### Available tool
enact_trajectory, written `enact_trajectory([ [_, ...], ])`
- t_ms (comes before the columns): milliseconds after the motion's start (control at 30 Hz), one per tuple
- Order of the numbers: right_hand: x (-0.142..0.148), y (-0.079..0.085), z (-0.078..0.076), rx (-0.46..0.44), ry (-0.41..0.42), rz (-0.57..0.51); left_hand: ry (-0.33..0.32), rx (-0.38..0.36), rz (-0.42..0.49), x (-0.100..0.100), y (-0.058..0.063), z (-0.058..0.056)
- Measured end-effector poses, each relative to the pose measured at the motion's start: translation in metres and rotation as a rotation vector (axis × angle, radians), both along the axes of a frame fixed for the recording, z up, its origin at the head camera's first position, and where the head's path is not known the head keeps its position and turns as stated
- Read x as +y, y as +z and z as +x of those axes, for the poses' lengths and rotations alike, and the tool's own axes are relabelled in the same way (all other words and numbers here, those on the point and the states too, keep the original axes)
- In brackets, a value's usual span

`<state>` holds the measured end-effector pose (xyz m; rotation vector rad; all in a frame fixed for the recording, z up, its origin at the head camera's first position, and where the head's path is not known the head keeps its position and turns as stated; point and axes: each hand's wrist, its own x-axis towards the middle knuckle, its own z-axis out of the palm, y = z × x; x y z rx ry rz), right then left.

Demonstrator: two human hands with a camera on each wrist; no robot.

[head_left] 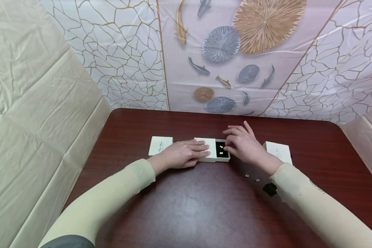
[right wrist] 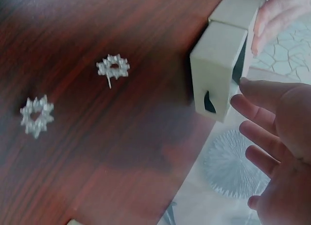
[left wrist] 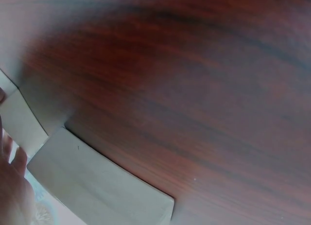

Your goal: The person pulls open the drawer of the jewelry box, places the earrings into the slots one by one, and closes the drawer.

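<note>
A white sliding jewellery box (head_left: 205, 159) lies in the middle of the table. Its drawer (head_left: 223, 159) is pulled out partway to the right and shows a black insert (head_left: 218, 151) carrying two small earrings (head_left: 221, 153). My left hand (head_left: 186, 153) rests on the sleeve, fingers laid straight across the top and thumb at the near side. My right hand (head_left: 245, 146) is at the drawer's right end, thumb tip at the rim, other fingers spread apart. In the right wrist view, a black ribbon tab (right wrist: 210, 102) pokes from the drawer's end, close to the right hand's fingers (right wrist: 260, 111).
Two flower-shaped studs (right wrist: 114, 67) lie loose on the table in front of the right forearm. Near them is a small black piece (head_left: 270, 189), partly under the sleeve. Similar white boxes stand at left (head_left: 160, 144) and right (head_left: 279, 151). A patterned curtain (head_left: 136, 62) hangs behind the table.
</note>
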<state>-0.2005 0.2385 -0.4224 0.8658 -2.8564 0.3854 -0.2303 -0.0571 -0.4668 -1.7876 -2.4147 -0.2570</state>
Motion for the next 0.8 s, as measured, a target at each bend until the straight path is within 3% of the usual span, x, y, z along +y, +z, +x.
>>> enact_trajectory([
  [300,0.018,0.000,0.001,-0.042,-0.042,-0.019,-0.007,0.023,-0.007,0.000,0.000,0.000],
  [800,0.023,-0.013,0.004,-0.135,-0.018,-0.053,-0.005,-0.001,0.008,0.000,0.000,0.000],
])
